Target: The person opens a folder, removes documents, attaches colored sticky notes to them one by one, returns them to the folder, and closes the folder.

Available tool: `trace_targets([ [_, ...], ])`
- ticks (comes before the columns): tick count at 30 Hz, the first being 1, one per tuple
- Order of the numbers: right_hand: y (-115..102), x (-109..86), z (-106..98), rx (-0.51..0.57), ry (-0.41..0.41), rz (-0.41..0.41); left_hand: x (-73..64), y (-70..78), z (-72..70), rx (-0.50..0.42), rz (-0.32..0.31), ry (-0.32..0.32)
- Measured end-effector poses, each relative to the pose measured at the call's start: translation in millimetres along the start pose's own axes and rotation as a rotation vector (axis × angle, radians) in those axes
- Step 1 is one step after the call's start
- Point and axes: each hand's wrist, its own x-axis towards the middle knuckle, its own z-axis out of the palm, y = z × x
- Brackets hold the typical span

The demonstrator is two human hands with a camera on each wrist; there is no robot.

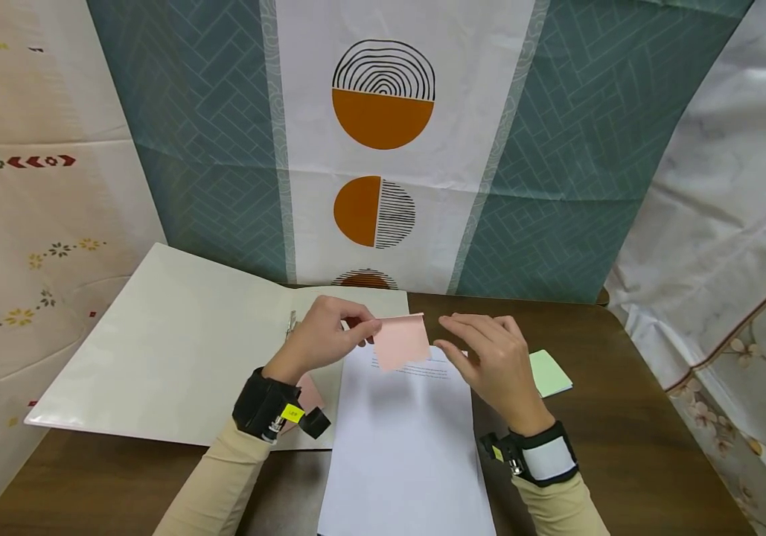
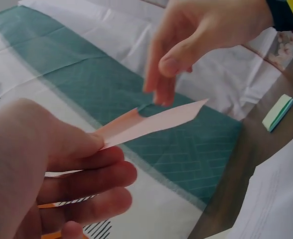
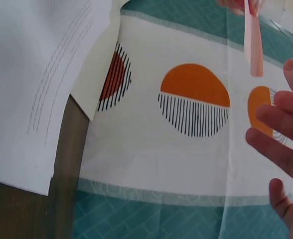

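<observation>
A single pink sticky note (image 1: 401,344) is pinched at its left edge between the thumb and fingers of my left hand (image 1: 325,335). It is held up over the top of a printed white paper stack (image 1: 409,447). Seen from the left wrist, the note (image 2: 151,122) is slightly bent, with its free end pointing away. My right hand (image 1: 493,361) hovers just beyond the note's right edge, fingers extended and holding nothing. In the right wrist view a gap shows between its fingers (image 3: 271,119) and the note (image 3: 256,47).
A large white binder (image 1: 188,357) lies spread out at the left, partly under the papers. More pink sticky notes (image 1: 310,394) lie on it, partly hidden by my left wrist. A green sticky note pad (image 1: 549,374) sits on the brown table (image 1: 624,447). Patterned cloth (image 1: 557,149) hangs behind.
</observation>
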Motion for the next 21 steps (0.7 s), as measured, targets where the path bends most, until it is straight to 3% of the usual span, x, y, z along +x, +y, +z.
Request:
trace_targets([
  [4,-5.5,-0.1,2.0,0.03,-0.058,0.047,0.3,2.9,8.2,-0.04,0.043,-0.097],
  [8,-9.0,-0.2,2.5,0.037,-0.082,0.066,0.9,3.2,15.5,-0.058,0.069,-0.15],
  [14,-8.2,-0.3,-0.2,0.067,-0.097,0.072,1.4,1.7,20.2,-0.037,0.086,-0.149],
  [21,-4.9,-1.2,-2.8,0.127,-0.181,0.102,1.9,1.5,19.8,0.002,0.161,-0.099],
])
